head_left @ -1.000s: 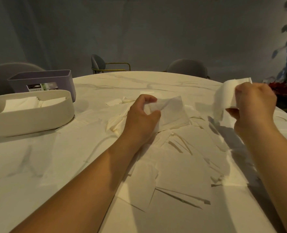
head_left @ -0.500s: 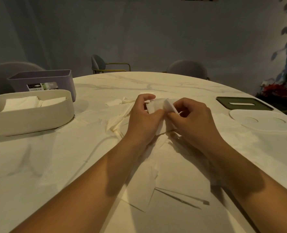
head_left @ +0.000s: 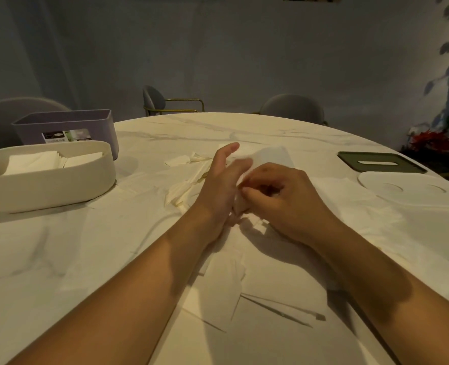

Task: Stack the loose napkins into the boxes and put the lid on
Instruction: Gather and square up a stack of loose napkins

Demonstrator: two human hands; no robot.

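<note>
Spreading tabletop [head_left: 244, 133]: round and smooth, a pale stone-look surface with faint grey veins.
loose napkins [head_left: 284, 272]: thin matte white paper squares, scattered flat and overlapping across the table's middle, under and around both forearms. A few creased strips lie bunched just left of the left hand.
cream box [head_left: 46, 191]: long oval tub with smooth matte walls and no lid, at the table's left edge. Stacked napkins [head_left: 33, 162] lie flat inside.
purple box [head_left: 68, 122]: rectangular with soft corners and no lid, right behind the cream box, a printed label on its front wall. Its contents are hidden.
white lid [head_left: 402, 191]: flat oval with two shallow round dimples, lying on the table at far right.
green lid [head_left: 381, 164]: dark flat rectangle with rounded corners and a narrow slot, just behind the white lid.
chairs [head_left: 291, 106]: rounded grey backs beyond the far edge, one with a slim brass-coloured frame.
left hand [head_left: 218, 188]: edge-on, fingers stretched out and blurred, thumb raised, lying against the folded napkin [head_left: 270, 156].
right hand [head_left: 284, 196]: fingers curled under, their tips pinching the folded napkin's near edge.
folded napkin: soft white sheet between the two hands, over the heap and well apart from both boxes.
</note>
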